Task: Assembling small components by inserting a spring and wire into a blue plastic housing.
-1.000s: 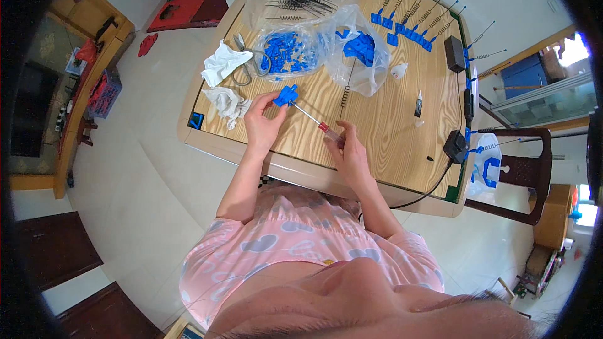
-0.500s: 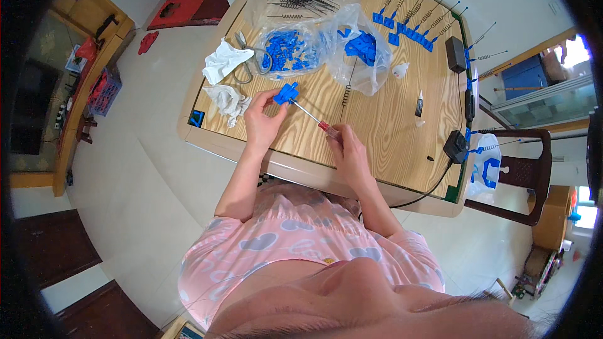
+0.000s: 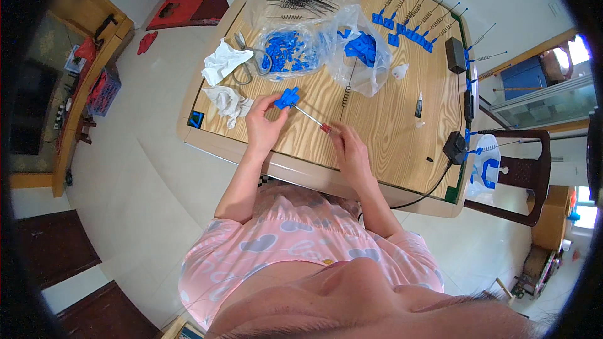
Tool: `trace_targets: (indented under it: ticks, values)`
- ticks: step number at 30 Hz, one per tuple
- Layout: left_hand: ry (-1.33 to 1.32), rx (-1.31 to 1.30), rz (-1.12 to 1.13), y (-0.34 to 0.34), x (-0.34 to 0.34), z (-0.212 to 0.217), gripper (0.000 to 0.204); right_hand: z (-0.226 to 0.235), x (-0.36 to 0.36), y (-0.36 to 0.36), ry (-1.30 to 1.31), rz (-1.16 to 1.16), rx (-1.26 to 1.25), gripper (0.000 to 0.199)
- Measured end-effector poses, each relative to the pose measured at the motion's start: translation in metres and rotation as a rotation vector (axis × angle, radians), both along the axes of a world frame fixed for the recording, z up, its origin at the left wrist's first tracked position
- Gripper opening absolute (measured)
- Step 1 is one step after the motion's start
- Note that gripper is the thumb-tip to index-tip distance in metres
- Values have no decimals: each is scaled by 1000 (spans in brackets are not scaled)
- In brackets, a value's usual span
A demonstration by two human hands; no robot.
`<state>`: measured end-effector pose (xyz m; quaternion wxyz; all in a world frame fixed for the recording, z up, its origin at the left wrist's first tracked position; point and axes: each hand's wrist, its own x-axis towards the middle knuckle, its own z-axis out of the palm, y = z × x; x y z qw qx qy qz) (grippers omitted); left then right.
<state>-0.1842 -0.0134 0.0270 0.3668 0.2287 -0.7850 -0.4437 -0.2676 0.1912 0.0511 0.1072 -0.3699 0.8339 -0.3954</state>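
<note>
My left hand (image 3: 264, 122) pinches a small blue plastic part (image 3: 287, 98) above the near left of the table. In my right hand (image 3: 349, 149) is a screwdriver (image 3: 309, 116) with a red handle, its metal shaft pointing up and left. The screwdriver's tip meets the near edge of the blue part; the exact contact point is too small to make out. Just beyond lies a clear bag of small blue pieces (image 3: 290, 51), and right of it a clear bag with larger blue pieces (image 3: 360, 48). One black spring rod (image 3: 346, 95) lies beside that bag.
Scissors (image 3: 244, 69) and crumpled white tissues (image 3: 226, 63) lie left. Spring rods on blue bases (image 3: 414, 34) stand along the far right. A small glue tube (image 3: 419, 105), a black box (image 3: 455, 147) with a cable and a wooden chair (image 3: 534, 176) are to the right.
The blue part has shifted and turned slightly in my left hand. My right hand's fingers have moved a little on the screwdriver handle, its tip still at the part.
</note>
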Motion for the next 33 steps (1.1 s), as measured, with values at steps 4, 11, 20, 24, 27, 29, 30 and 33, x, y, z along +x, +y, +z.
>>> trace_targets:
  ticks: [4, 11, 20, 24, 27, 29, 30, 33]
  values:
    - [2, 0, 4, 2, 1, 4, 30, -3, 1, 1, -198, -26, -80, 29]
    - [28, -14, 2, 3, 1, 1, 29, 15, 0, 1, -240, -64, 30, 28]
    - [-13, -3, -17, 6, 1, 7, 32, -2, -5, 2, 40, 3, -102, 27]
    - [-26, -17, -6, 6, 2, 4, 32, 8, 3, 2, -233, -109, 7, 23]
    - [-33, -6, -7, 6, 2, 5, 32, -5, -1, 5, -137, -18, -94, 28]
    - [-38, 0, -6, 5, 2, 5, 32, -4, -4, 4, -3, 8, -40, 32]
    - [-34, -4, -11, 5, 1, 5, 32, 0, -2, 4, -3, 7, -39, 32]
    - [-29, -2, -14, 3, 2, 1, 32, 8, 2, 2, -193, -73, 7, 34]
